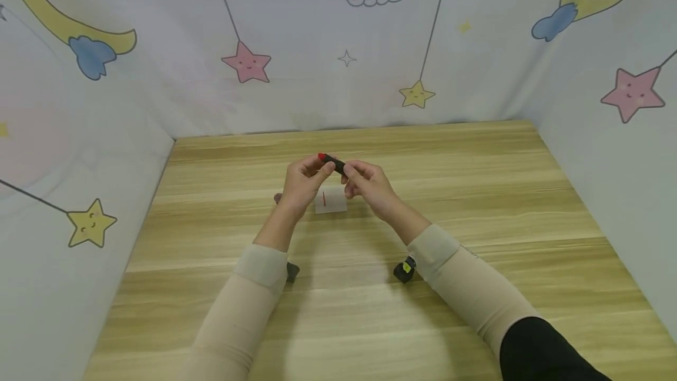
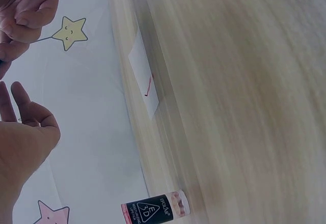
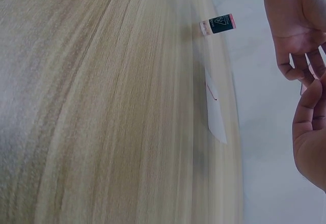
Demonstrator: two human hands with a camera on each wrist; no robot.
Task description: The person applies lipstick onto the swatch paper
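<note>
A white backdrop (image 1: 317, 99) printed with stars and moons is standing beyond both my grips. The wood-patterned table (image 1: 476, 193) is extending beneath them. Pale sleeves (image 1: 465, 287) are covering my forearms, behind the grips.

My left grip (image 1: 304, 184) is pinching a black stick (image 1: 335, 164) near its red tip (image 1: 321, 156), thumb against the side; my right grip (image 1: 370, 187) is pinching the opposite end. The stick is therefore hanging above the table, bridging both grips, tip pointing leftward.

A white sheet (image 1: 334, 204) is lying below and between the grips. A labelled tube (image 2: 153, 208) is standing upright on the table, left of my left grip.

Handling, in my judgement: the stick is looking light, with a stiff, perhaps slippery casing. The tip is appearing soft and liable to smear or break, so I am rating the black casing the proper hold.

Writing: the tube's dark label is showing "E 3D" inside a triangle, with small print apparently reading "MOISTURIZING LIPSTICK"; its larger word is seemingly ending in "OLAR". The stick is showing no legible lettering. The sheet is bearing one red stroke (image 1: 324, 199).
</note>
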